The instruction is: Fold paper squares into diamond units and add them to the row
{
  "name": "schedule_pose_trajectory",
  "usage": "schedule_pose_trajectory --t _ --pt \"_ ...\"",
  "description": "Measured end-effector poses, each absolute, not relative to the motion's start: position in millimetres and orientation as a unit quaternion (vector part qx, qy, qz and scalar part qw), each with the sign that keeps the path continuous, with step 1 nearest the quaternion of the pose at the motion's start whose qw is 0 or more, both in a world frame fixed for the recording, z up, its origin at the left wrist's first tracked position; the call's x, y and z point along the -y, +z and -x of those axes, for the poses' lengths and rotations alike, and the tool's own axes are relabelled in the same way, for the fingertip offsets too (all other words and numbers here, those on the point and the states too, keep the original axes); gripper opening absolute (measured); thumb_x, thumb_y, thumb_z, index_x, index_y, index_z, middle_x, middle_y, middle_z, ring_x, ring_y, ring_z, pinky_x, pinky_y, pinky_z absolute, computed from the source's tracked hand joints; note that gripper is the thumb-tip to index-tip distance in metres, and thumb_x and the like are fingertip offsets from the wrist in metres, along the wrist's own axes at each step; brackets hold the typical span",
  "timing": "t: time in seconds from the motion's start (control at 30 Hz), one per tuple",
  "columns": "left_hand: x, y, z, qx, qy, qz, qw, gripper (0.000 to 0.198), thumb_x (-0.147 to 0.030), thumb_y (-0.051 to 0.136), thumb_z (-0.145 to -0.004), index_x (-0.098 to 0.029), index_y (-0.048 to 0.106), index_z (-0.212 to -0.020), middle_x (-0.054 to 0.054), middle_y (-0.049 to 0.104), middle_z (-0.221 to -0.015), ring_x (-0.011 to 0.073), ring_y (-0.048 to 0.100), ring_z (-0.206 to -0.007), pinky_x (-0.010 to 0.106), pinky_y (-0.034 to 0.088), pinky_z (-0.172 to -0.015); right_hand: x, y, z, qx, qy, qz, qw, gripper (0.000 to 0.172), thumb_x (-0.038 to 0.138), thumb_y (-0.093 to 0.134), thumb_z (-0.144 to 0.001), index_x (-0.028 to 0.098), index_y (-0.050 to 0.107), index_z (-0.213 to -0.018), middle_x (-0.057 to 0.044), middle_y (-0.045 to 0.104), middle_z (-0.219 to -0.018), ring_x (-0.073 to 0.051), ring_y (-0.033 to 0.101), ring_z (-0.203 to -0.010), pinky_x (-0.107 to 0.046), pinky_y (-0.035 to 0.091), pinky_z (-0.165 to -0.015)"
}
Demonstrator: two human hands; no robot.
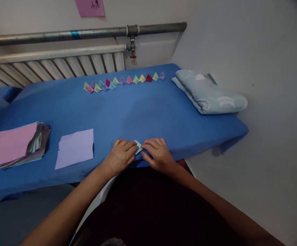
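A small light-blue piece of folded paper (138, 147) lies near the front edge of the blue-covered bed, between my two hands. My left hand (120, 155) presses its fingertips on the paper's left side, the fingers close together. On the other side, my right hand (158, 154) grips the right corner with thumb and fingers. Parts of the paper are hidden under the fingertips. Left of my hands lies a flat lilac sheet of paper (75, 149). Farther back stand folded paper pieces in several colours, among them a red one (149, 78), in a row with a shorter second row at its left.
A stack of coloured paper (12, 145), pink on top, lies at the far left. A folded pale-blue blanket (212, 94) rests at the back right against the wall. Behind the bed (107, 112) are a radiator (58, 66) and a metal pipe (97, 33) with a valve.
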State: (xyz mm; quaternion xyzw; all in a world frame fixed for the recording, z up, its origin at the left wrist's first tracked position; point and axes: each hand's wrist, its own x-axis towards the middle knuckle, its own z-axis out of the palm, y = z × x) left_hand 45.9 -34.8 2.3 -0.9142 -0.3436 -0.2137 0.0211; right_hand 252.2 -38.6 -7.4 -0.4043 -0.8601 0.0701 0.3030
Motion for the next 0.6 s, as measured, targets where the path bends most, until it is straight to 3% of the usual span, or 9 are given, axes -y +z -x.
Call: schedule_pose_trajectory --t 0.6 --pt "33.1 0.0 -49.1 0.428 -0.243 0.87 -0.031 0.02 -0.026 0.048 -0.094 -0.022 0.066 -0.102 0.004 0.07 -0.108 0.0188 0.057 -0.087 0.036 0.039 -0.078 33.7 -8.3 -249.7 0.848 0.081 0.437 0.29 0.018 0.023 0.046 -0.095 0.019 0.063 -0.089 -0.007 0.067 -0.101 -0.021 0.054 -0.09 -0.036 0.035 -0.08"
